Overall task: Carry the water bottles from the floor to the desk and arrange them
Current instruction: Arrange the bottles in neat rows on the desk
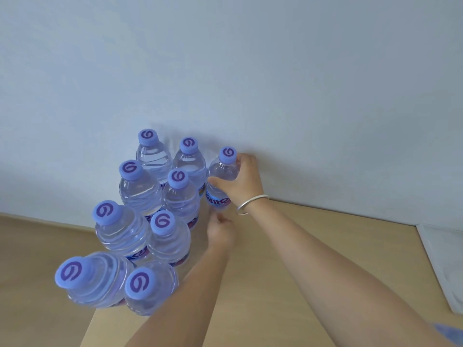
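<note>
Both hands are out over the far part of the tabletop point(288, 251). The right hand point(241, 180), a silver bangle point(251, 203) on its wrist, grasps a water bottle point(221, 181) around the shoulder, thumb on the near side and fingers curled round the far side close to the wall point(250, 71). That bottle looks tilted, and whether its base touches the wood I cannot tell, as the left hand point(220, 232) sits just below it with its fingers curled in; what, if anything, that hand holds or steadies is hidden from this angle.

Eight more bottles point(140, 189) with blue caps stand upright in two rows running from the wall toward the near edge, each pair close together or touching.

The main risk, as I judge it, is the held bottle coming down off-vertical and toppling into its neighbour in the back row; packed this tightly, one knock could carry along the whole file. The two nearest bottles stand beside the front edge and would be first onto the floor. The left forearm also passes just beside that near pair, so pulling it back carelessly could sweep them. Thin plastic gripped high may also flex and slip.
</note>
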The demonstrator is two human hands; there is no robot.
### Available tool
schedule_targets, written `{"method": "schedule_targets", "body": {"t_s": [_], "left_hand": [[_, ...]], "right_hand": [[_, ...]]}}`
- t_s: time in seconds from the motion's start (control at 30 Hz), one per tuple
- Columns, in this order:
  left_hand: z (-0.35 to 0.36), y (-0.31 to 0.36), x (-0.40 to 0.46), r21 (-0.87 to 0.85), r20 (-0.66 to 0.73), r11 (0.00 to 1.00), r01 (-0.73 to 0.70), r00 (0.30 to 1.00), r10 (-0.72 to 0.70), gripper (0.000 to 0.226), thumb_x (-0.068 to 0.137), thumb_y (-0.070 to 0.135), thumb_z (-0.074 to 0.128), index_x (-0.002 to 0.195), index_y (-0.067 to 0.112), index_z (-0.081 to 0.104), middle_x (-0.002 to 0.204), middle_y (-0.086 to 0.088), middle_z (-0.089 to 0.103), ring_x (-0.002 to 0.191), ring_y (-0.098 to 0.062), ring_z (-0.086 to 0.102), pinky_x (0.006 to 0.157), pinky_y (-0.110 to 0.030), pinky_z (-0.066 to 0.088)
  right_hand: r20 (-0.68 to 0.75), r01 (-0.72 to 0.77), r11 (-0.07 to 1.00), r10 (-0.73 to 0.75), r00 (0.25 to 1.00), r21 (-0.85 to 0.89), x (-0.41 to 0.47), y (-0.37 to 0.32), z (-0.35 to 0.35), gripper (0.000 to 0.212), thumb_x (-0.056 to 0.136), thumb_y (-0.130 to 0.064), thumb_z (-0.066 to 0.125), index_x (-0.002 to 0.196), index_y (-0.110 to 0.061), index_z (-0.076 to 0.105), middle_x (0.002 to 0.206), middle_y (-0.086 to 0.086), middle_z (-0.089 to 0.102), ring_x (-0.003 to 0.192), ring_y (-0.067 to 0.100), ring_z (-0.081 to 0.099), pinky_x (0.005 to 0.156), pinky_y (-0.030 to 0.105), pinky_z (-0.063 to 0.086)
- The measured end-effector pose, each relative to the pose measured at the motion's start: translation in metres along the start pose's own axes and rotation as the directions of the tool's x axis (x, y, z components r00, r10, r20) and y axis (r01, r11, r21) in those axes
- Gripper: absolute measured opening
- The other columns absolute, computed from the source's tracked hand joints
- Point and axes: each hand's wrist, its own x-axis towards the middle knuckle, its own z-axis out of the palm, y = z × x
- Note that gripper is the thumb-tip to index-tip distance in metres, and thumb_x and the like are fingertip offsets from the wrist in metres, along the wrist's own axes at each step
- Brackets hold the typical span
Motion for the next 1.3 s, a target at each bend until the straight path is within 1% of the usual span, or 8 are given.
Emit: {"method": "schedule_targets", "body": {"t_s": [0.13, 0.37, 0.57, 0.63, 0.77, 1.0, 1.17, 1.3], "left_hand": [[0.001, 0.000, 0.006, -0.018, 0.016, 1.000, 0.013, 1.000, -0.012, 0.049, 0.083, -0.009, 0.040, 0.130, 0.003, 0.045, 0.075, -0.001, 0.050, 0.064, -0.011, 0.044, 0.055, -0.016, 0.038], [0.002, 0.005, 0.002, -0.012, 0.023, 1.000, 0.011, 1.000, -0.011, 0.055, 0.082, -0.007, 0.043, 0.133, 0.012, 0.042, 0.083, -0.004, 0.057, 0.073, -0.017, 0.051, 0.069, -0.027, 0.043], [0.001, 0.014, -0.012, 0.025, 0.050, 0.999, -0.022, 0.999, 0.021, 0.021, 0.089, -0.001, 0.048, 0.108, 0.005, 0.053, 0.091, -0.014, 0.056, 0.079, -0.022, 0.053, 0.069, -0.024, 0.047], [0.001, 0.016, -0.020, 0.126, 0.121, 0.992, -0.013, 0.993, -0.002, 0.037, 0.089, 0.000, 0.050, 0.125, 0.005, 0.050, 0.109, -0.016, 0.060, 0.090, -0.026, 0.057, 0.077, -0.028, 0.048], [0.003, 0.019, -0.039, 0.137, 0.268, 0.989, -0.048, 0.963, 0.009, 0.067, 0.087, -0.004, 0.051, 0.146, 0.009, 0.025, 0.128, -0.019, 0.053, 0.095, -0.022, 0.052, 0.067, -0.022, 0.041], [0.022, 0.025, -0.081, 0.244, 0.429, 0.951, -0.190, 0.901, 0.070, 0.048, 0.084, -0.001, 0.060, 0.130, 0.002, 0.046, 0.104, -0.008, 0.054, 0.086, -0.018, 0.050, 0.060, -0.021, 0.039], [0.053, 0.015, -0.124, 0.292, 0.613, 0.916, -0.274, 0.789, 0.040, 0.039, 0.084, 0.005, 0.062, 0.122, 0.008, 0.053, 0.099, -0.002, 0.057, 0.092, -0.017, 0.054, 0.078, -0.027, 0.041], [0.071, 0.004, -0.154, 0.309, 0.709, 0.900, -0.307, 0.706, -0.002, 0.034, 0.084, 0.005, 0.063, 0.117, 0.008, 0.056, 0.098, -0.004, 0.059, 0.089, -0.017, 0.055, 0.079, -0.028, 0.042]], "right_hand": [[-0.011, 0.022, 1.000, -0.022, 1.000, -0.022, 0.003, 0.001, 0.002, 0.063, 0.062, -0.027, 0.084, 0.111, -0.009, 0.049, 0.104, -0.004, 0.034, 0.101, 0.017, 0.047, 0.084, 0.021, 0.037], [-0.015, 0.046, 0.998, -0.046, 0.999, -0.034, 0.002, 0.001, 0.003, 0.065, 0.062, -0.026, 0.084, 0.114, -0.006, 0.048, 0.104, -0.003, 0.035, 0.108, 0.022, 0.046, 0.091, 0.024, 0.039], [0.015, -0.015, 0.997, 0.016, 1.000, -0.073, -0.008, 0.002, -0.005, 0.079, 0.060, -0.040, 0.083, 0.120, -0.006, 0.045, 0.117, 0.008, 0.047, 0.112, 0.024, 0.047, 0.095, 0.034, 0.042], [-0.009, -0.036, 0.996, 0.036, 0.999, -0.076, -0.020, 0.006, -0.013, 0.078, 0.065, -0.041, 0.080, 0.124, -0.006, 0.042, 0.122, 0.009, 0.047, 0.113, 0.023, 0.047, 0.097, 0.035, 0.041], [-0.069, -0.089, 0.995, 0.087, 0.994, -0.038, -0.054, 0.010, -0.043, 0.057, 0.077, -0.032, 0.071, 0.123, -0.009, 0.046, 0.120, 0.006, 0.050, 0.112, 0.018, 0.050, 0.092, 0.024, 0.039], [-0.290, -0.062, 0.998, 0.067, 0.955, 0.024, -0.141, 0.010, -0.127, 0.021, 0.081, -0.018, 0.067, 0.101, -0.014, 0.059, 0.105, -0.001, 0.059, 0.091, 0.005, 0.050, 0.072, 0.001, 0.033], [-0.520, -0.095, 0.994, 0.051, 0.853, -0.059, -0.208, 0.018, -0.182, 0.023, 0.080, -0.014, 0.069, 0.101, -0.011, 0.060, 0.100, -0.005, 0.053, 0.099, 0.012, 0.051, 0.084, 0.008, 0.034], [-0.812, -0.199, 0.968, -0.009, 0.584, -0.154, -0.253, 0.034, -0.222, 0.038, 0.074, -0.005, 0.071, 0.109, -0.007, 0.056, 0.110, 0.002, 0.046, 0.107, 0.019, 0.042, 0.092, 0.016, 0.028]]}}
